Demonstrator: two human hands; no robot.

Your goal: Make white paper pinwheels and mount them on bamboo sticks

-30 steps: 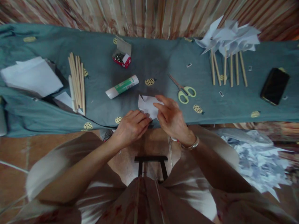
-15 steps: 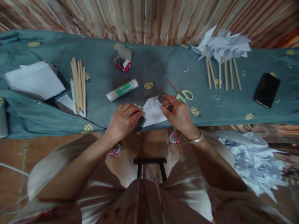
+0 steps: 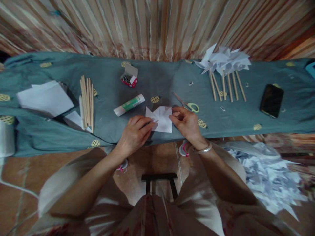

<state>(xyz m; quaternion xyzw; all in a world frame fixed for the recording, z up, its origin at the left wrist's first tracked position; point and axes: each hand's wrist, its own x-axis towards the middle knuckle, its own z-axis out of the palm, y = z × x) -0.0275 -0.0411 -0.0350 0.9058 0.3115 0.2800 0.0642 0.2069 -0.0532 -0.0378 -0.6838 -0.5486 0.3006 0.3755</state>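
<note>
A white sheet of paper (image 3: pixel 162 120) with cut, partly raised flaps lies between my hands near the table's front edge. My left hand (image 3: pixel 135 131) pinches its left side, thumb and fingers closed on it. At the sheet's right edge, my right hand (image 3: pixel 188 124) grips the paper between thumb and forefinger. Just beyond the right hand lie scissors (image 3: pixel 193 107) with pale green handles, partly hidden by that hand. A green and white glue stick (image 3: pixel 129 105) rests beyond my left hand.
Left are a stack of white paper (image 3: pixel 45 98) and several wooden sticks (image 3: pixel 88 103). A small open box of metal pins (image 3: pixel 129 77) stands at the back. Paper pinwheels (image 3: pixel 226 60) on sticks and a black phone (image 3: pixel 272 100) lie right. Below right sits a heap of folded paper (image 3: pixel 268 177).
The white paper has turned between my hands, so its right edge now stands nearly upright in view. The camera view has tilted slightly, and everything on the table sits lower.
</note>
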